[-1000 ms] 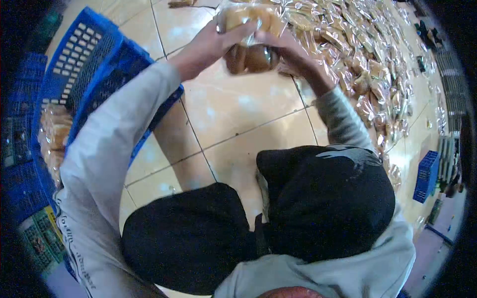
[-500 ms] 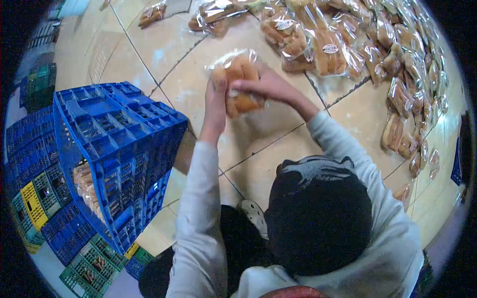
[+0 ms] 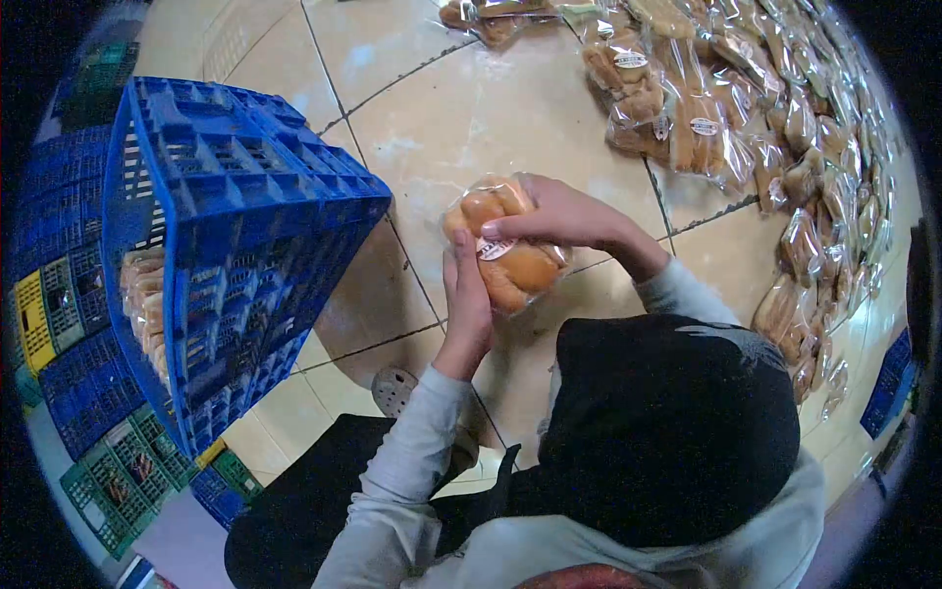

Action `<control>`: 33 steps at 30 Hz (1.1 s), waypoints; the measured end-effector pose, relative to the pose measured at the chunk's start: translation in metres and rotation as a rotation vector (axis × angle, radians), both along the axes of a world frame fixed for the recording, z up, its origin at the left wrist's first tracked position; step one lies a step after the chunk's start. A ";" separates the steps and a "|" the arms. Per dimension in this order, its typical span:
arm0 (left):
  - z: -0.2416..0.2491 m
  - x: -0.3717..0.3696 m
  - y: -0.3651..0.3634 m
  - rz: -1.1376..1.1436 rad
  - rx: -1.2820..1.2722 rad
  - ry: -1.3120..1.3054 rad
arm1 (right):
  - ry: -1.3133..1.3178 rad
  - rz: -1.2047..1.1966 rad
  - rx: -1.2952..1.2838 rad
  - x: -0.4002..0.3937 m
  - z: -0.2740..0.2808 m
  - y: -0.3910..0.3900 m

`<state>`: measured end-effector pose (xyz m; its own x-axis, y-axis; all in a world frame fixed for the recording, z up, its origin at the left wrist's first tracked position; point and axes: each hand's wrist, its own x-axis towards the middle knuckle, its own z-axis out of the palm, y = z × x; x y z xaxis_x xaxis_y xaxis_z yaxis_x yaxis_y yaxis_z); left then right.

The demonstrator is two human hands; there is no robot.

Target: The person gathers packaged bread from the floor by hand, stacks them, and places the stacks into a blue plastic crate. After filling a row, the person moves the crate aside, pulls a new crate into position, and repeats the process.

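A clear bag of golden bread rolls (image 3: 520,268) with a white label is held between both hands above the tiled floor. My left hand (image 3: 465,299) grips its lower left side, the thumb pointing up near the label. My right hand (image 3: 564,214) holds the upper right side, its thumb pressed on the bag beside the label and its other fingers partly hidden behind the bag. To the left stands a blue crate (image 3: 265,226) on its side, with packed bread (image 3: 145,304) inside its opening.
Many bagged breads (image 3: 692,118) lie piled on the tiles at the upper right and down the right side. Stacked blue, yellow and green crates (image 3: 83,383) line the far left. Another blue crate (image 3: 888,383) stands at the right edge. A shoe (image 3: 394,391) shows below the hands.
Both hands have brought the bag lower and slightly right in the view, closer to the body. The label now faces up. The view has shifted, and the blue crate appears higher.
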<state>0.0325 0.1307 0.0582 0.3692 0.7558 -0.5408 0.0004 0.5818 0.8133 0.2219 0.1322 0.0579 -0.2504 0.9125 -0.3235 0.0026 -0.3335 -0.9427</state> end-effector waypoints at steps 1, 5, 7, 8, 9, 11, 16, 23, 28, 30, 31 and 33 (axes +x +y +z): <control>-0.009 -0.005 -0.001 0.024 -0.052 -0.025 | -0.006 0.027 -0.027 -0.007 -0.028 0.003; 0.008 -0.012 -0.006 0.011 -0.089 -0.056 | 0.089 0.071 -0.089 -0.017 -0.011 0.003; 0.017 -0.014 -0.006 -0.008 -0.089 -0.100 | 0.097 0.090 -0.146 -0.022 -0.003 -0.001; 0.021 -0.015 -0.004 -0.007 -0.065 -0.091 | 0.093 0.084 -0.147 -0.024 -0.002 0.001; 0.025 -0.017 -0.005 -0.003 -0.048 -0.077 | 0.092 0.081 -0.154 -0.027 -0.002 0.002; 0.024 -0.027 -0.006 0.021 -0.074 -0.027 | 0.116 0.086 -0.220 -0.037 -0.012 0.003; -0.005 -0.047 -0.007 0.030 -0.090 -0.090 | 0.004 0.001 -0.106 -0.057 -0.027 -0.004; -0.048 -0.059 -0.013 -0.002 -0.179 -0.200 | -0.205 -0.044 -0.098 -0.056 -0.030 -0.019; -0.050 -0.060 -0.024 -0.077 -0.340 -0.326 | 0.084 -0.077 -0.098 -0.052 -0.008 -0.036; -0.091 -0.049 -0.035 0.019 -0.058 -0.174 | 0.076 -0.112 -0.136 -0.054 -0.001 -0.052; -0.096 -0.043 -0.037 -0.044 0.083 0.107 | 0.123 -0.138 -0.182 -0.044 -0.030 -0.071; -0.074 -0.024 -0.039 -0.187 0.106 0.353 | 0.208 -0.198 -0.190 -0.047 -0.005 -0.088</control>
<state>0.0081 0.0916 -0.0162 0.3116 0.7514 -0.5816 0.3878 0.4582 0.7998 0.1751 0.0443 0.0532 -0.1527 0.8781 -0.4534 -0.2654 -0.4784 -0.8371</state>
